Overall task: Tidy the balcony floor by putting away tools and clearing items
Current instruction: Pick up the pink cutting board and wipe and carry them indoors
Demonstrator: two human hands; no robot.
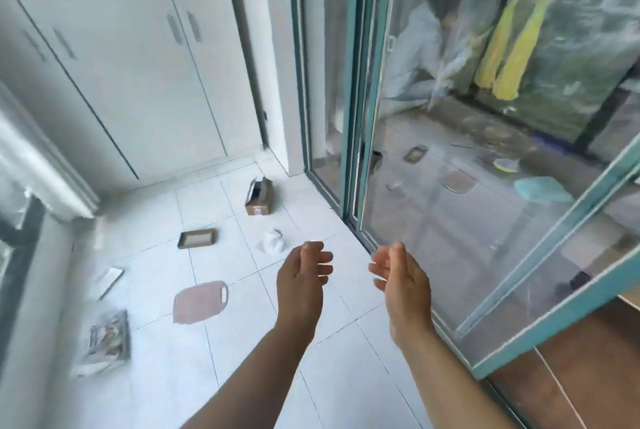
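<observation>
Both of our hands are released and grasp nothing: the left hand (pixel 304 276) and the right hand (pixel 401 276) are held out in front of us, palms turned toward each other, fingers loosely curled, with a clear gap between them, so each grip is slack. Below them lies the white tiled balcony floor (pixel 311 376), where we count 6 loose items. A pink oval mat (pixel 200 302) lies left of our left forearm. Beyond it sits a shallow brown tray (pixel 198 238), and near that, just past our left hand, a crumpled white bag (pixel 273 241). Farther back an open cardboard box (pixel 259 196) rests near the door track. At the left edge we see a flat white panel (pixel 110 281) and, nearer to us, a plastic-wrapped printed packet (pixel 107 342). White cabinet doors (pixel 121 57) close the far wall. On our right stands a teal-framed sliding glass door (pixel 367 82), whose pane shows hanging yellow clothes (pixel 512 47) and reflections of the floor items.
</observation>
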